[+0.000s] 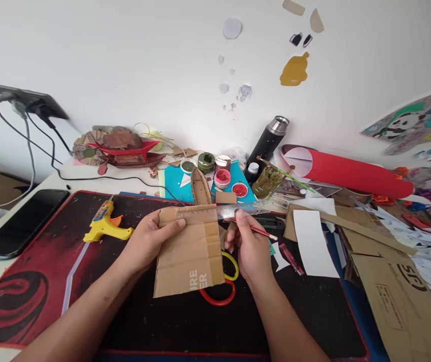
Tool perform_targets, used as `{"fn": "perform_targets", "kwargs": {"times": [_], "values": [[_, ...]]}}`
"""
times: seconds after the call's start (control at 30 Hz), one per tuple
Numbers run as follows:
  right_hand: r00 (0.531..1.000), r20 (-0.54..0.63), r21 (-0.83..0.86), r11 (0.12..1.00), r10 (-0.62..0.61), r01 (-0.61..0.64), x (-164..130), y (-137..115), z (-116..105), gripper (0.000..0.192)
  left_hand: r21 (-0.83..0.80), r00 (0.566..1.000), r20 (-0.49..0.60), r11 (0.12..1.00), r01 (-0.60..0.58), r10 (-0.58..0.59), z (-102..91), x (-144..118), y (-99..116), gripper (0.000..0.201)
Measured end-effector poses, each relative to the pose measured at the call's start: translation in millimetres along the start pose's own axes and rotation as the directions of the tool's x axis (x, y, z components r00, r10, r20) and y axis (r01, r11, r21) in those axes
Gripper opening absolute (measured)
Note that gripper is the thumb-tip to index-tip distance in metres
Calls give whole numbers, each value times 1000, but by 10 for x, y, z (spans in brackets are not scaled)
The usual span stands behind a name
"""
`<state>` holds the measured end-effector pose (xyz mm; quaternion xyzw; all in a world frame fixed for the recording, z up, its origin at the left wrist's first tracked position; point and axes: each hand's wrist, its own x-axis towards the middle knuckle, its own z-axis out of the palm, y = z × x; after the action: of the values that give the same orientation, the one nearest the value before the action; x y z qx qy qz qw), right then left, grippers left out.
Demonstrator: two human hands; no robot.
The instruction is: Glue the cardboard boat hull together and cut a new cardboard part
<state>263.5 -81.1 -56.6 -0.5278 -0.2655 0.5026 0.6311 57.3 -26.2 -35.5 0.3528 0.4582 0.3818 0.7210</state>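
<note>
My left hand [153,234] grips the left edge of a brown cardboard piece [187,256], its thumb pressing on top. A clear ruler [200,215] lies along the upper edge of that cardboard and sticks out past its right side. Closed around the ruler's right part is my right hand [251,246], its thumb on top. A thin red pencil or pen [263,232] also sits in the right hand, pointing to the right. Beneath the cardboard, scissors with red and yellow handles [233,290] rest on the black mat [193,332]; their blades are hidden.
A yellow glue gun [104,225] lies left, near a phone [23,221]. Behind stand paint jars [206,162], a small cardboard boat shape [200,187], a black flask [266,141] and a brush jar [266,181]. Right are a cutter [291,259], white paper [315,244] and cardboard [392,296].
</note>
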Motion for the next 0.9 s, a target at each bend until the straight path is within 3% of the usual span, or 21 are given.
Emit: {"fn": "perform_targets", "kwargs": {"times": [0.9], "values": [[1000,4,-23,1000,19,-19,-22,-33,19,47,11,1000,-23,1000,-7,8,4,-6,-6,45]]}}
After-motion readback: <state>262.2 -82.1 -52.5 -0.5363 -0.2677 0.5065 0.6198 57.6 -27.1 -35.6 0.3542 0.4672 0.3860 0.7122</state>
